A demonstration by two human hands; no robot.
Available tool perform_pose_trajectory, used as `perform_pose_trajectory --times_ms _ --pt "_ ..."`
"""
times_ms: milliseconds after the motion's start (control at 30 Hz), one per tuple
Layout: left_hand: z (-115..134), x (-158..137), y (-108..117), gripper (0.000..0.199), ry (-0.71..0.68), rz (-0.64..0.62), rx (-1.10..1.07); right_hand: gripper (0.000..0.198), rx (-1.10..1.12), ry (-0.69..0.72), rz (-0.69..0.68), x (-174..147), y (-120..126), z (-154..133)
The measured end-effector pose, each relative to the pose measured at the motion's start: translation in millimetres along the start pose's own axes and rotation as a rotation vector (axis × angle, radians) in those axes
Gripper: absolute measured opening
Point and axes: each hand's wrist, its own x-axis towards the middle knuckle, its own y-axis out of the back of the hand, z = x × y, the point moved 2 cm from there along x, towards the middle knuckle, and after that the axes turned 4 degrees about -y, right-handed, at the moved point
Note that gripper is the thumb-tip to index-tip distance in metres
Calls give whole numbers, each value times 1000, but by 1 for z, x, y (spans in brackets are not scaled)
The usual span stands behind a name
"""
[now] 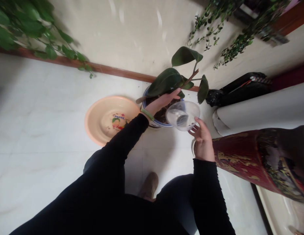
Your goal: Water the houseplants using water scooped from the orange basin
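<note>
A potted plant with large dark green leaves [165, 81] and a brown woody stem [190, 79] grows in a white pot with a blue rim [166, 124] near the wall. Over the dark soil reaches my left hand [161, 101], a green bangle at its wrist. Its fingers are stretched out by the base of the stem, under the leaves; whether they touch the stem I cannot tell. My right hand [203, 138] grips the edge of a clear plastic bowl [183, 116], which is tilted at the pot's right side, with a few dark specks in it.
A peach-coloured basin [93, 122] with a fruit print sits on the floor left of the pot. To the right are a white cylinder [255, 109], a dark red decorated vase [242, 160] and a black bag-like object [242, 89]. Trailing plants [31, 29] hang along the wall.
</note>
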Motion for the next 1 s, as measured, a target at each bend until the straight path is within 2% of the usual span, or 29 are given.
perform_pose_trajectory --times_ms 333,500,800,1000 --pt "-4 4 1 92 -23 11 42 56 -7 30 20 -8 -7 -3" --pt "-2 0 1 94 -22 -12 54 53 6 23 15 -8 -5 -5" --pt "-2 3 2 86 23 32 54 51 18 -23 0 -2 -5 -7" --pt "-5 7 3 89 -8 20 77 52 3 -3 -38 1 -2 -8"
